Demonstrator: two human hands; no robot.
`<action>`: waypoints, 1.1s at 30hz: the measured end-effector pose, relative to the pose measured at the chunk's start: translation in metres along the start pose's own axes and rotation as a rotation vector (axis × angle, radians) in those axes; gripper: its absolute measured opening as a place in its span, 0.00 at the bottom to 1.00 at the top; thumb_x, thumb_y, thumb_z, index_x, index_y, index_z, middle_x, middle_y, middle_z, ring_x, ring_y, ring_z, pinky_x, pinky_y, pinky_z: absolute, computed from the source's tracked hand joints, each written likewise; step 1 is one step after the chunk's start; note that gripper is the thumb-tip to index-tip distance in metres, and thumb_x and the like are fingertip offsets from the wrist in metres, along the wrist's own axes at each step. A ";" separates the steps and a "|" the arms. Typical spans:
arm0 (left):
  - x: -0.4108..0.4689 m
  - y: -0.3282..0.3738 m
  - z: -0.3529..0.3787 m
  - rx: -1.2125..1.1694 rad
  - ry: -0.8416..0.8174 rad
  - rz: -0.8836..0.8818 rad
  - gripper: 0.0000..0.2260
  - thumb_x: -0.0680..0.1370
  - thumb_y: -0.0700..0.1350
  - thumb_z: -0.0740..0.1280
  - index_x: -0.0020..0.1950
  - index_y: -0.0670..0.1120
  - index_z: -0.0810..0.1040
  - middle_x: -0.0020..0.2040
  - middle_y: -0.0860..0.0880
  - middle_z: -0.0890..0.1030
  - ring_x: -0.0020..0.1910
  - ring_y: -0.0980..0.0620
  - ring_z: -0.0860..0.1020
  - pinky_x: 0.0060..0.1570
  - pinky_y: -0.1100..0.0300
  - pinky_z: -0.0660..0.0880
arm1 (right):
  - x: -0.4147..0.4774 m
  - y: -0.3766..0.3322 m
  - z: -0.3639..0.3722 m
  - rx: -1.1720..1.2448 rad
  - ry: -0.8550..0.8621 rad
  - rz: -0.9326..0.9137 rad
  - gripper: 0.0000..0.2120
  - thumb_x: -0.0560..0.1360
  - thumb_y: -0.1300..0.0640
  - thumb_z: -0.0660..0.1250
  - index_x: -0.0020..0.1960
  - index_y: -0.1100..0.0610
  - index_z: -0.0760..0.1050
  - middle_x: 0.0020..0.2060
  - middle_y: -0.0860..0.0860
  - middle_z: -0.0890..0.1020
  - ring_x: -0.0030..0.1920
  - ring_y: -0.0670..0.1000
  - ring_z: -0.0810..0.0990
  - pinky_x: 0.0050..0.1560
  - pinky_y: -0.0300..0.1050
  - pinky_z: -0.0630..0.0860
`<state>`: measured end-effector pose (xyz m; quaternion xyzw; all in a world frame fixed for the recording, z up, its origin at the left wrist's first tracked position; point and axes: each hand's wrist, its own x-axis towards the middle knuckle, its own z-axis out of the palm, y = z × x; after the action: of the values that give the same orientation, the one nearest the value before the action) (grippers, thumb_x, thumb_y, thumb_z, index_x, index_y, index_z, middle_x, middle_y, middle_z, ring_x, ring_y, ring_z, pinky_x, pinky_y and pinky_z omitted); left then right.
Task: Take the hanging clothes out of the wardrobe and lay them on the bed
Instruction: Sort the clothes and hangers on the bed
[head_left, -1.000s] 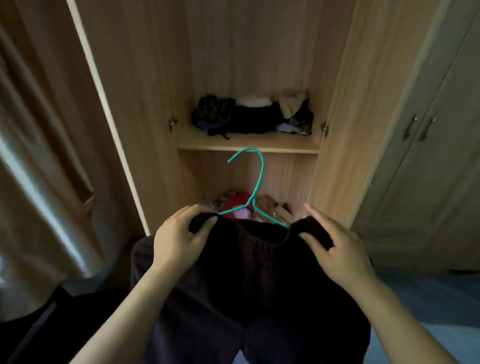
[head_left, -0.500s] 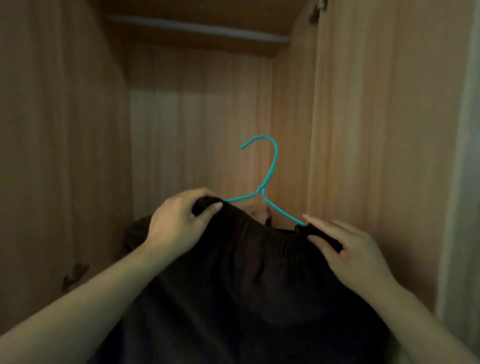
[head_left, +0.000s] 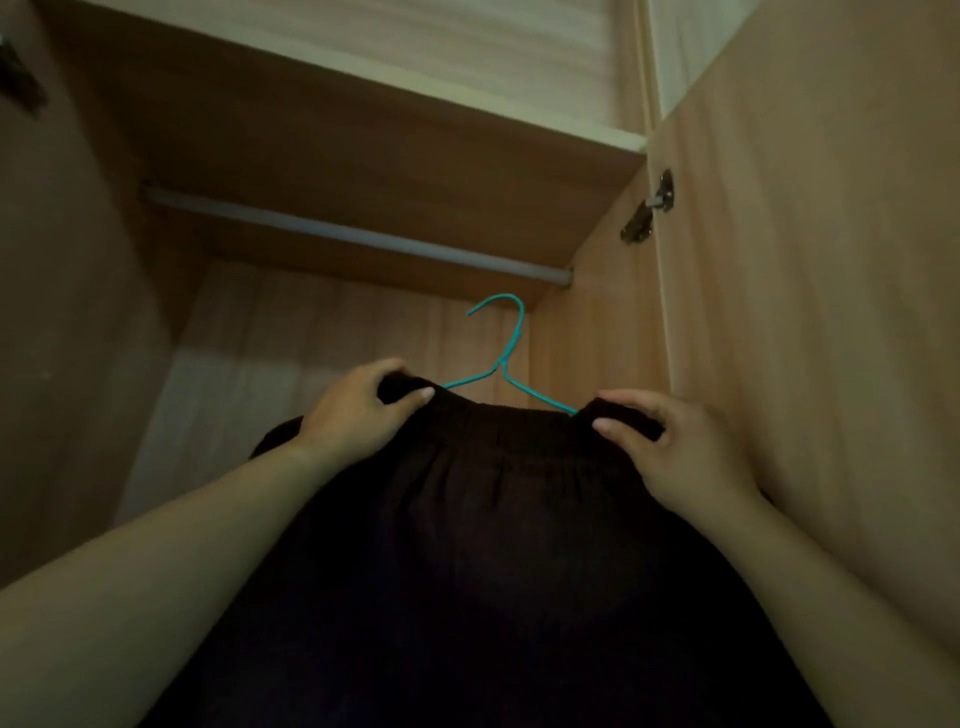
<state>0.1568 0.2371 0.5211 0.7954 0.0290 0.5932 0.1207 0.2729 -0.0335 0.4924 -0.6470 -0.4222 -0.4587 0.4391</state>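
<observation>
Head view: dark garment (head_left: 493, 545) rides a teal wire hanger (head_left: 506, 358) inside the wardrobe (head_left: 311, 338), the left hand (head_left: 358, 410) pinching its gathered waistband over one hanger shoulder and the right hand (head_left: 680, 457) pinching it over the other (thumbs in front, fingers curled behind). Against a second ago, I note both hands have lifted it, so the hook now stands just below the rail (head_left: 353, 236), clear of it. I judge the piece unhooked and secure, yet nearer the rail than the bed (not in view); carry-out remains.
</observation>
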 end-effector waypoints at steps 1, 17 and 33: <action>0.015 -0.010 0.011 -0.005 0.015 -0.002 0.15 0.72 0.61 0.67 0.50 0.52 0.77 0.48 0.51 0.81 0.51 0.49 0.79 0.52 0.51 0.76 | 0.017 0.003 0.007 -0.049 0.011 -0.007 0.12 0.72 0.50 0.70 0.56 0.43 0.79 0.40 0.42 0.83 0.34 0.40 0.78 0.39 0.36 0.73; 0.173 -0.095 0.154 -0.267 0.053 0.200 0.19 0.79 0.58 0.58 0.69 0.57 0.67 0.69 0.51 0.69 0.64 0.52 0.70 0.59 0.58 0.69 | 0.239 0.050 0.085 -0.650 0.316 0.030 0.13 0.76 0.53 0.65 0.59 0.54 0.77 0.55 0.55 0.79 0.56 0.55 0.76 0.51 0.46 0.70; 0.180 -0.149 0.242 -0.051 0.172 0.401 0.27 0.74 0.66 0.47 0.66 0.57 0.71 0.58 0.54 0.76 0.55 0.54 0.75 0.50 0.59 0.70 | 0.312 0.125 0.177 -1.030 0.181 -0.072 0.12 0.79 0.52 0.61 0.58 0.56 0.75 0.49 0.56 0.80 0.46 0.55 0.78 0.36 0.43 0.68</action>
<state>0.4542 0.3778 0.5908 0.7285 -0.1344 0.6715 0.0174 0.5007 0.1481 0.7368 -0.7219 -0.1240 -0.6757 0.0828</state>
